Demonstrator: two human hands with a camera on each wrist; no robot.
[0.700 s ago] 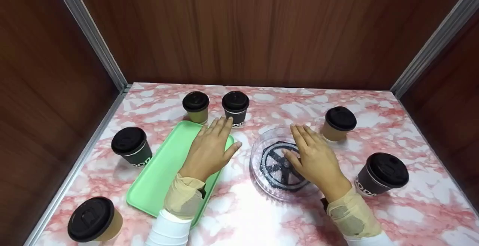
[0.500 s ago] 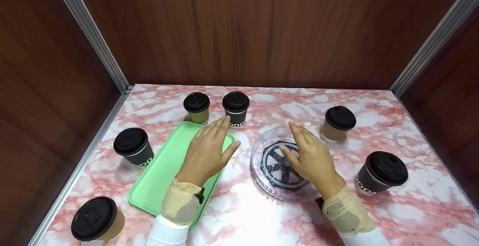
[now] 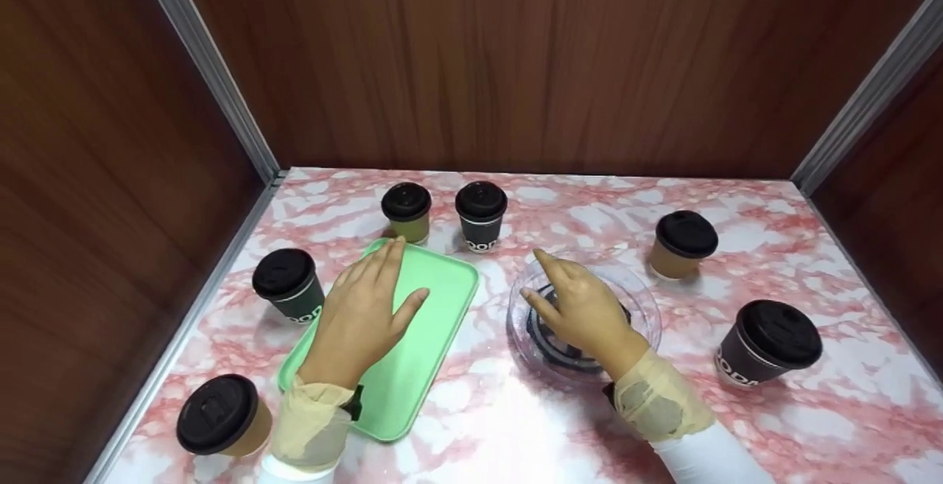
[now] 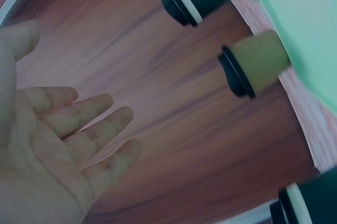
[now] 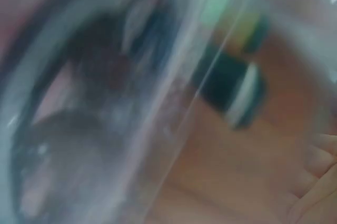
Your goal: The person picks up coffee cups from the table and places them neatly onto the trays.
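Note:
My left hand (image 3: 361, 314) is held out over the green tray (image 3: 435, 322), fingers straight and thumb spread, with nothing in it; the left wrist view shows its bare palm and fingers (image 4: 87, 129). My right hand (image 3: 589, 311) hovers above a round clear plastic container (image 3: 648, 300) with a dark spoked, wheel-like pattern (image 3: 541, 329) inside, its fingers extended and partly covering it. Blurred clear plastic (image 5: 158, 108) fills much of the right wrist view. Behind the tray's far end stand an olive cup (image 3: 411, 228) and a dark cup (image 3: 480, 230), both with black lids.
A dark green lidded cup (image 3: 291, 285) and a tan one (image 3: 225, 418) stand left of the tray. On the right are another tan cup (image 3: 681, 244) and a dark cup (image 3: 766, 340). Wooden panels (image 3: 516, 64) enclose the marbled table (image 3: 479, 410) at the back and sides.
My left hand has shifted left across the tray, away from the dark cup at the back. The right hand has moved left over the container. The head view has shifted slightly.

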